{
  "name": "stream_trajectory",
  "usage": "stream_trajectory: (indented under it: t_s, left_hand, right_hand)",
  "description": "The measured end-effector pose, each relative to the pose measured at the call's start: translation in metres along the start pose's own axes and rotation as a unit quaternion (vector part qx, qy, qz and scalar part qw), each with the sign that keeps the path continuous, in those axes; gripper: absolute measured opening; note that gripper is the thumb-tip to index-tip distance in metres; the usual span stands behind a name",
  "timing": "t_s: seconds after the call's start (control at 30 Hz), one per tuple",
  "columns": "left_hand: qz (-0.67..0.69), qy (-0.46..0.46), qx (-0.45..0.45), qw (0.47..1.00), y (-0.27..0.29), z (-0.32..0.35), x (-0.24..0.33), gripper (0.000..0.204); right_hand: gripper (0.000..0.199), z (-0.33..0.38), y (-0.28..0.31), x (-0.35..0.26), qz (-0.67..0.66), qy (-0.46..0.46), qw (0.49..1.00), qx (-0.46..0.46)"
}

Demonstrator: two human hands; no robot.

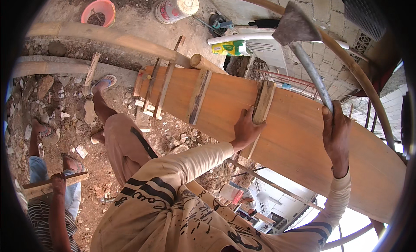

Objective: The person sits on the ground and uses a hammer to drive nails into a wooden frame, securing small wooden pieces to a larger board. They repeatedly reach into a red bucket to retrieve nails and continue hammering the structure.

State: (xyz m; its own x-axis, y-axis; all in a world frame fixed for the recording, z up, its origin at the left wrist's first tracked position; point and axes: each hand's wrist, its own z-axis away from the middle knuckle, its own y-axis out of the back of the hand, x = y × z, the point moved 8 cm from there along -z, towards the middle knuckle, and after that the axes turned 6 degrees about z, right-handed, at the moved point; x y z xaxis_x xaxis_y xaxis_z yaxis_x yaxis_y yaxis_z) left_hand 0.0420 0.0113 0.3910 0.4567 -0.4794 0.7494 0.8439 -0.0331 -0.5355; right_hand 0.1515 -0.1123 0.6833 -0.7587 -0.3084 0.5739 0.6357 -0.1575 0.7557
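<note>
My right hand (336, 133) is wrapped round the metal handle of a hatchet (299, 27), raised with its broad grey head up. On the left, my left hand (248, 130) grips a short wooden batten (264, 102) lying across a long orange-brown plywood panel (229, 94). A thin line, perhaps a nail or string, shows near my left fingertips, too small to make out. Another batten (199, 96) crosses the panel further left, and narrower strips (164, 89) cross near its left end.
A co-worker's hand (58, 182) holds a timber piece (78, 178) at lower left. Rubble (173, 141) covers the ground below the panel. Bamboo poles (108, 35) run behind it. A pink bucket (99, 11) and a white pail (177, 8) stand at the back, near a block wall (320, 61).
</note>
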Motion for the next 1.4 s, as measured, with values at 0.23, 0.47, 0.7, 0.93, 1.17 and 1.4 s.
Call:
stream_trajectory:
  t_s: [0.23, 0.47, 0.7, 0.93, 1.17, 1.4]
  left_hand:
    - [0.001, 0.019, -0.031, 0.999, -0.005, 0.007, -0.001, 0.081]
    - [-0.007, 0.003, 0.003, 1.0, -0.003, 0.0, -0.001, 0.081]
    - [0.001, -0.021, 0.019, 1.0, 0.0, 0.007, -0.004, 0.079]
    - [0.015, -0.011, 0.031, 0.999, 0.005, -0.003, 0.001, 0.079]
    - [0.028, 0.015, -0.018, 0.999, -0.004, 0.018, -0.001, 0.08]
    - [0.04, 0.011, 0.006, 0.999, 0.003, 0.004, -0.001, 0.08]
  right_hand:
    - [0.028, 0.031, -0.063, 0.015, 0.15, 0.025, 0.985, -0.076]
    - [0.027, -0.011, 0.051, -0.045, 0.04, 0.026, 0.994, 0.102]
    - [0.033, 0.024, -0.076, 0.013, 0.167, 0.069, 0.982, -0.049]
    - [0.031, 0.008, 0.05, -0.052, 0.008, 0.026, 0.987, 0.156]
    - [0.026, 0.054, -0.08, 0.015, 0.173, 0.009, 0.984, -0.031]
    - [0.03, 0.027, 0.046, -0.041, -0.075, 0.024, 0.974, 0.212]
